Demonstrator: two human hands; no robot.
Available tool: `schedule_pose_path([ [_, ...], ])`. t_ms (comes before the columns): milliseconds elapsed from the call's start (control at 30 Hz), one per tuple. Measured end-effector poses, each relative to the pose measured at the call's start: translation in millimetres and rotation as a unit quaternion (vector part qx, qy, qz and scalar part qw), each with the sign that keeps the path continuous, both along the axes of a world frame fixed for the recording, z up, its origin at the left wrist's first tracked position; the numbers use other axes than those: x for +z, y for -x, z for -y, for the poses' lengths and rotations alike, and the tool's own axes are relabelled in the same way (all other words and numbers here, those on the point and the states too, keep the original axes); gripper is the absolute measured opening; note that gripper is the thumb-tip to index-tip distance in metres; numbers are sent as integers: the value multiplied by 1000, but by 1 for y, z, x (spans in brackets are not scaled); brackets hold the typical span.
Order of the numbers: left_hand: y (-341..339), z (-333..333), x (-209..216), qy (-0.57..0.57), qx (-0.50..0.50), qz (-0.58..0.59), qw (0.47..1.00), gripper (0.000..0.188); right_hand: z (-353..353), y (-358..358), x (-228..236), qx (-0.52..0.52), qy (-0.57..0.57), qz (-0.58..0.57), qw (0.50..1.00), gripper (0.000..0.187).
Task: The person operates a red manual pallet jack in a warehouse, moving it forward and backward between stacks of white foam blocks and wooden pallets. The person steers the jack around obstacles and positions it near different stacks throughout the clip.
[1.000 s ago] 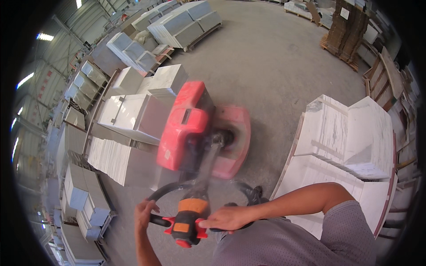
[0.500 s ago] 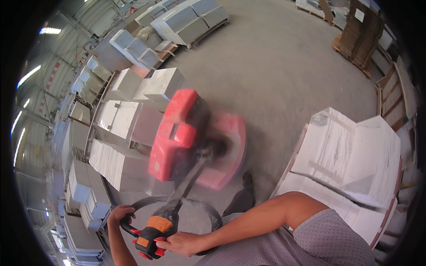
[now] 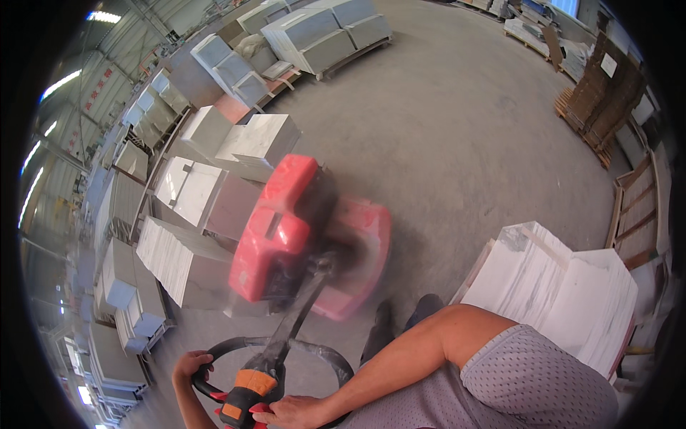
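A red electric pallet truck stands ahead of me, its dark tiller arm slanting back toward my body. At the tiller's end is a black and orange control head with red switches and a black loop handle around it. My left hand is wrapped round the left side of the loop. My right hand is closed at the control head's right side, by a red switch; part of its grip is hidden. The truck's forks cannot be made out.
Stacks of pale stone slabs line the left side, close to the truck. More white slabs stand near my right elbow. A pallet of brown sheets and wooden frames are farther right. Concrete floor stretches ahead.
The view has shifted, with the right-hand slabs lower and the far stacks further right. Both hands keep their places on the handle. A second foot now shows beside the first.
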State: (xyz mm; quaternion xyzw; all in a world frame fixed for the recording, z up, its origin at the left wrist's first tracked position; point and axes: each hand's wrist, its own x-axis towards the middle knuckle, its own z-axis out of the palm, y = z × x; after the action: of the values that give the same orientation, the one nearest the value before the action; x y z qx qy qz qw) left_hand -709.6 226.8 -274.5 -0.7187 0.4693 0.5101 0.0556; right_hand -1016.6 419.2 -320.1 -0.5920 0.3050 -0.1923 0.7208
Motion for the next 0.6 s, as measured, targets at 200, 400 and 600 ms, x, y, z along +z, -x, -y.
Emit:
schedule_pose_path([
  [200, 12, -56, -4, 15, 79, 6, 997, 22, -9, 39, 4, 73, 20, 13, 997, 84],
  [400, 37, -133, -14, 24, 177, -7, 984, 22, -24, 89, -3, 156, 62, 33, 985, 82],
  [600, 95, -221, -40, 47, 297, -47, 952, 21, -26, 170, 1, 244, 132, -30, 960, 77],
])
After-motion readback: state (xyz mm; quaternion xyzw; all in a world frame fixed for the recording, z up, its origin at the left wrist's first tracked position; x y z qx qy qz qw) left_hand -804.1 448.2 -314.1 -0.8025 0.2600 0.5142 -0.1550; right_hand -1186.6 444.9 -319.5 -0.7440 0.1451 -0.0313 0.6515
